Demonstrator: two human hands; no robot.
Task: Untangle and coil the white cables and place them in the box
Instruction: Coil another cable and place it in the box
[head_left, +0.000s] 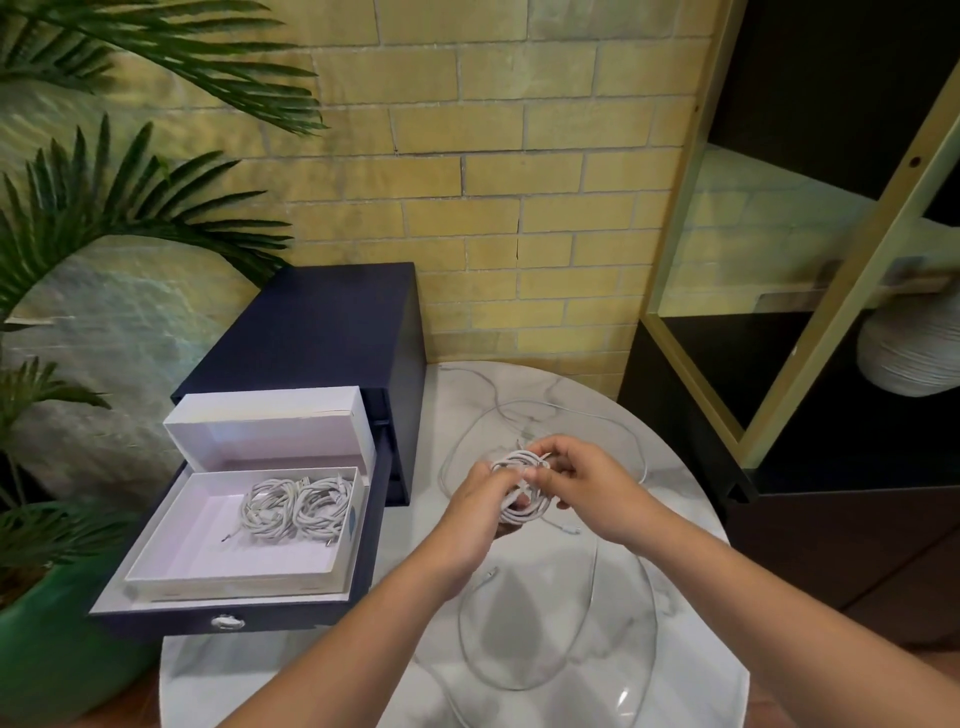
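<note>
From the head camera, both hands work over the middle of the round marble table (675, 561). The left hand (470, 512) has its fingers curled round a nearly finished coil (519, 499) of white cable, holding it from the side and below. The right hand (579, 480) pinches the top of the same coil between thumb and fingertips. The picture is soft here, so it may be tucking or wrapping the last stretch, but I cannot say for sure.

The white box (234, 578) sits in an open dark drawer (311, 616) off the table's left edge, its lid (270, 428) standing behind it. Two coiled cables (296, 506) already lie side by side in its far right corner.

Loose cable (522, 408) trails toward the table's far edge, and another long loop (465, 631) lies near the front edge.

The step in hand looks like finishing this third coil. Next it needs securing so it does not spring open, then carrying left and setting on the box's bare floor beside the others. After that, the loose lengths remain.
</note>
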